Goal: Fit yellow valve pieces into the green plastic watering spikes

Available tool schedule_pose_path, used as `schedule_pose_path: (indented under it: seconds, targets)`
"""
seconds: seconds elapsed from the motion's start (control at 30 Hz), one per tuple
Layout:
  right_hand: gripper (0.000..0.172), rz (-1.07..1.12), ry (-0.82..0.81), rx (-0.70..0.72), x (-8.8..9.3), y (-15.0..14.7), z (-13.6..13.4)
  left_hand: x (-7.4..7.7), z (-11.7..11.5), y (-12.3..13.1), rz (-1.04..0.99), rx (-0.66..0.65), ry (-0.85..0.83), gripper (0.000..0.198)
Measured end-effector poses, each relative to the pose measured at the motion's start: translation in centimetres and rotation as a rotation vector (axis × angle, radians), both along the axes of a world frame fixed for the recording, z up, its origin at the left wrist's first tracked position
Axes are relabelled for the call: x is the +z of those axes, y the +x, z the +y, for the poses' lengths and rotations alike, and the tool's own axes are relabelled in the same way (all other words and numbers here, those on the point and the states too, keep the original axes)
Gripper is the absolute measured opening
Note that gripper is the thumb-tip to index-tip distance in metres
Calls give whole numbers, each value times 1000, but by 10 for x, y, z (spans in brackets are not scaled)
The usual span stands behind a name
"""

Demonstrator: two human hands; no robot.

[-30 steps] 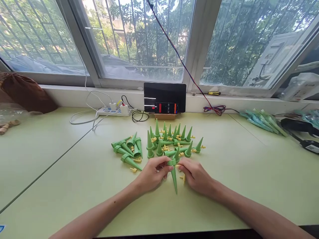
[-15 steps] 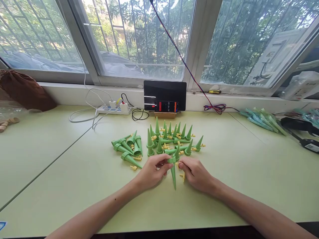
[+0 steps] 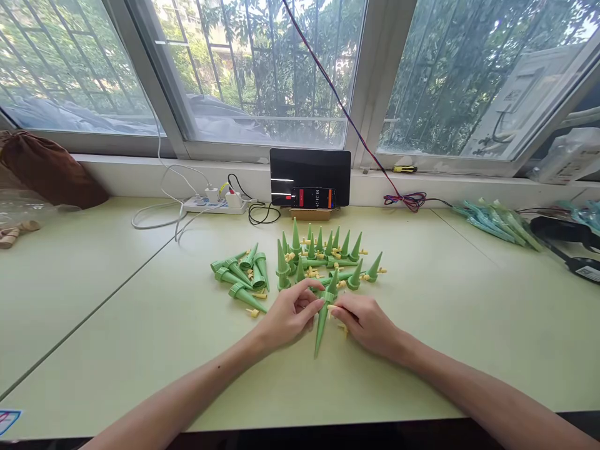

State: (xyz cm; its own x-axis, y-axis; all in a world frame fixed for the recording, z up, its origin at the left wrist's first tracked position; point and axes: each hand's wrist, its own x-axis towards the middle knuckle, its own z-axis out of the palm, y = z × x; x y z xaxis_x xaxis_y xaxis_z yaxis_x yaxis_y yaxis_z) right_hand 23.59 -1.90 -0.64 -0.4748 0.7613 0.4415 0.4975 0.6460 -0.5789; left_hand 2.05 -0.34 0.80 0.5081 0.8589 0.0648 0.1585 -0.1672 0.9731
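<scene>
Hands meet at mid-table over one green cone [image 3: 322,325]. Left hand [image 3: 290,315]: fingers curled shut, thumb and forefinger clamped on the cone's wide collar end. Right hand [image 3: 368,324]: fingertips [image 3: 338,307] drawn together and pressed onto the same collar from the other side. A speck of yellow shows at them (too small to say whether it is pinched). The cone is held just above the table [image 3: 469,325], tilted, with its collar away from the person and its sharp tip pointing back toward them.

Cone: smooth moulded plastic, matt green, long taper, ribbed ring at the wide end. A yellow fitting [image 3: 345,329] lies on the table under the right fingers, stubby and pale.

Just beyond the hands is a cluster of standing cones [image 3: 323,250], tips up, with more yellow bits among them. To its left is a heap of lying cones [image 3: 241,278]. Table surface: pale green laminate, slightly glossy. A dark screen [image 3: 310,175] with a phone [image 3: 313,198] propped in front stands against the sill.
</scene>
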Motion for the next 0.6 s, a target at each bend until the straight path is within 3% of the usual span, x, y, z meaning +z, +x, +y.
schedule_pose_path:
  seconds: [0.27,0.6]
  targets:
    - [52,-19,-4,-1,0,-1,-1,2,-1,0,40,-7,1,34]
    - [49,-4,-6,-56,1,4,3,4,1,-3,137,128,66,37]
